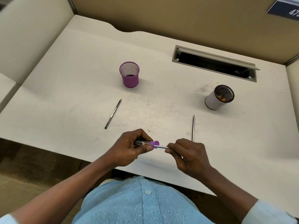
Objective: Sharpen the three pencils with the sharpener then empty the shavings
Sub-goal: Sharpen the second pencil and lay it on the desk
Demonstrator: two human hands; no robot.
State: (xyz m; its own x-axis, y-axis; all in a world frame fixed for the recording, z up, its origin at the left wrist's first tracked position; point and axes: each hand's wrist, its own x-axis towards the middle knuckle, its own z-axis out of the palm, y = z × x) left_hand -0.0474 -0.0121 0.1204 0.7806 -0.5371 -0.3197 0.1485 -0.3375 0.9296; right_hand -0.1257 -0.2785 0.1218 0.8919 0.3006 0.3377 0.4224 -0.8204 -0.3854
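My left hand [129, 149] grips a sharpener [153, 144] with a purple cap and a clear barrel, held level above the desk's front edge. My right hand [187, 155] pinches a pencil [162, 147] whose tip is pushed into the purple cap; most of that pencil is hidden by my fingers. A second pencil [113, 114] lies loose on the white desk [72, 97] to the left, tip pointing away. A third pencil [193, 126] lies to the right, tip away, its near end behind my right hand.
A purple mesh cup [129, 75] stands at the desk's middle back. A white cup [219, 97] with a dark mesh inside and some orange bits stands at the right. A cable slot [215, 63] is open at the back right. Partition walls surround the desk.
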